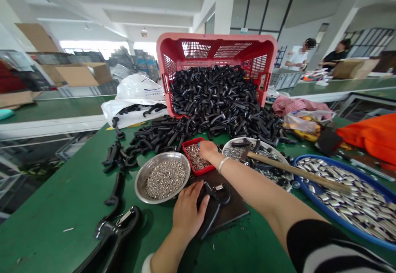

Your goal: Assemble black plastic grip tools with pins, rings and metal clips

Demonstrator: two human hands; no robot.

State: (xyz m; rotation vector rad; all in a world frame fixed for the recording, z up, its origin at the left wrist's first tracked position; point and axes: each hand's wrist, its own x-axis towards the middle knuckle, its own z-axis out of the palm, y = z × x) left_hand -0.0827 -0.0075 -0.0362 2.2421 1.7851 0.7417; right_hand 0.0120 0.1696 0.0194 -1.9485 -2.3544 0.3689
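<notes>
A black plastic curved handle [213, 211] with a small metal spring clip [219, 187] lies on a dark board [235, 211] at the center of a green counter [58, 219]. The left hand [188, 211] sits palm down against the handle, fingers together and pointing toward 1 o'clock, its grip closed around the plastic and pinning it to the board. The right arm [262, 186] stretches from 4 o'clock toward 11 o'clock, a bangle [223, 164] at the wrist. The right hand [208, 150] bends down at the edge of a small red tray [194, 157] of metal clips; whether its grip holds one, I cannot tell.

A steel bowl of metal rings [162, 179] sits at 10 o'clock. A wooden-handled hammer [297, 173] rests on a white plate [262, 157] at 2 o'clock. A blue tray of metal buckles [349, 198] is at 3 o'clock. At 12 o'clock, a tipped red basket [216, 50] spills black plastic handles [213, 99]. Two co-workers [318, 54] stand far off at 1 o'clock.
</notes>
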